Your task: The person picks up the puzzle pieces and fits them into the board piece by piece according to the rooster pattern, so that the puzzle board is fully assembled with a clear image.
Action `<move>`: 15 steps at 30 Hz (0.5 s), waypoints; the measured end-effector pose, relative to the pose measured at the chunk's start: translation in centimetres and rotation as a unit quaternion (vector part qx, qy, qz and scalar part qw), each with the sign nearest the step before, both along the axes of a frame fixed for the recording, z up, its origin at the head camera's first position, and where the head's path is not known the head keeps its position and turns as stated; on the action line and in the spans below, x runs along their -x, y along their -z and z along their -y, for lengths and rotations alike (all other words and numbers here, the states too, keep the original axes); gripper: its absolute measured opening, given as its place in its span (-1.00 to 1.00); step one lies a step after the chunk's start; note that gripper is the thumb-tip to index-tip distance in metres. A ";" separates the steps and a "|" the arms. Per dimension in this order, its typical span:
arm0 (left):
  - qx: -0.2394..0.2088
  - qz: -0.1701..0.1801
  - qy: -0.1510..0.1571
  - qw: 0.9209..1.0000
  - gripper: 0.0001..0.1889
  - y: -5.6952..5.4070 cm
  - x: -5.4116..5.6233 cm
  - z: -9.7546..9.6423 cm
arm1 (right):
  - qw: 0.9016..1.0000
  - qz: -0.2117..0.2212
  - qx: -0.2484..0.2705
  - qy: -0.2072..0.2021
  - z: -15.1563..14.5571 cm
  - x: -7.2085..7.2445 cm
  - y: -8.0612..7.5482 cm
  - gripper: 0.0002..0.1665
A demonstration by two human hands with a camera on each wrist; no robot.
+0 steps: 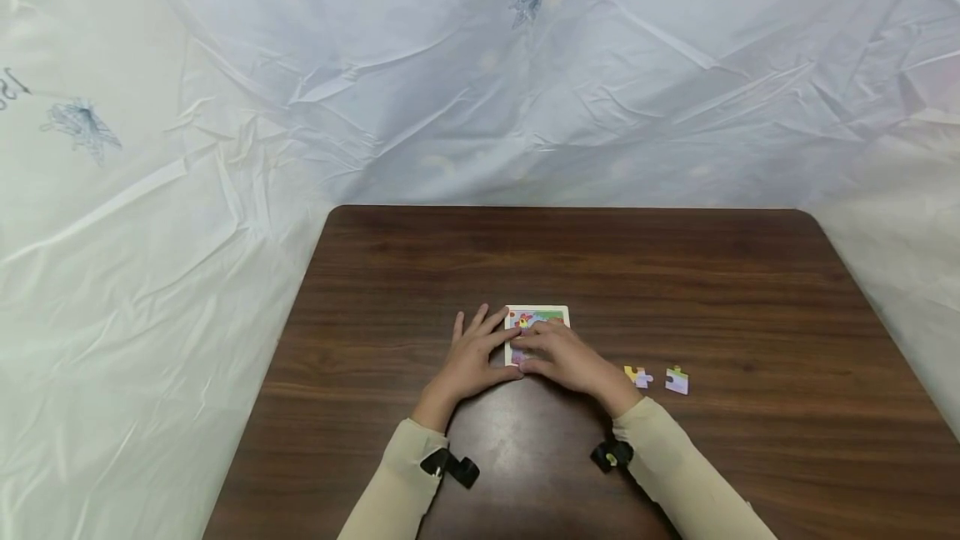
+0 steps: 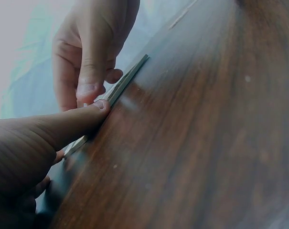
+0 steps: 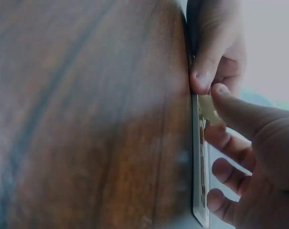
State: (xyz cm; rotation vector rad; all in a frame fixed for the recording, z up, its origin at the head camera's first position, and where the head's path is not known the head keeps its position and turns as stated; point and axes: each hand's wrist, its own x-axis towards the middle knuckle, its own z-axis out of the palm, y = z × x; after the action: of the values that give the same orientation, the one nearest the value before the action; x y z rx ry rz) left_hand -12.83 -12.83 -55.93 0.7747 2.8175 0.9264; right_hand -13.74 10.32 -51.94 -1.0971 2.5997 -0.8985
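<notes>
A small puzzle board (image 1: 567, 317) with a white rim and a colourful picture lies flat on the table. My left hand (image 1: 471, 365) rests at its left side, fingers spread and straight, the thumb against the near edge and one finger reaching over the picture. Above the near left part of the board, my right hand (image 1: 567, 358) pinches a puzzle piece (image 3: 209, 109) between thumb and finger. In the right wrist view that piece is tilted at the board's rim, close to the left thumb. Both hands hide much of the picture.
Two loose puzzle pieces, one yellow and lilac (image 1: 637, 377) and one green and lilac (image 1: 677, 382), lie beside the right wrist. The dark wooden table (image 1: 600, 248) ends at a pale printed sheet (image 1: 465, 107) hanging behind and at the sides.
</notes>
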 end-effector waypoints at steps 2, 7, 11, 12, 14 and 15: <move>-0.002 0.002 0.000 1.000 -0.25 0.0 0.0 0.0 | 1.000 -0.010 -0.008 0.002 -0.1 0.0 0.0 -0.50; -0.004 0.006 0.001 1.000 -0.23 0.0 0.0 0.0 | 0.999 -0.031 -0.024 0.008 0.0 -0.1 0.0 -0.48; -0.002 0.009 0.001 1.000 -0.22 -0.1 0.0 0.0 | 0.998 -0.049 -0.038 0.023 0.3 -0.5 -0.4 -0.51; -0.003 0.010 0.001 1.000 -0.22 -0.1 0.0 0.0 | 0.997 -0.056 -0.043 0.028 0.3 -0.6 -0.5 -0.52; -0.004 0.010 0.001 1.000 -0.23 -0.2 -0.1 0.0 | 0.995 -0.069 -0.051 0.042 0.4 -0.9 -0.6 -0.53; -0.004 0.011 0.001 1.000 -0.23 -0.3 -0.1 0.0 | 0.995 -0.075 -0.054 0.049 0.4 -1.0 -0.6 -0.54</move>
State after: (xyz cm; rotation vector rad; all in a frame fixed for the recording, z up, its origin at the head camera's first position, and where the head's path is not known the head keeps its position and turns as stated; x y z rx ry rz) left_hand -12.77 -12.81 -55.65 0.7637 2.7955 0.9418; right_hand -12.78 9.91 -51.36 -1.0545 2.8085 -0.7102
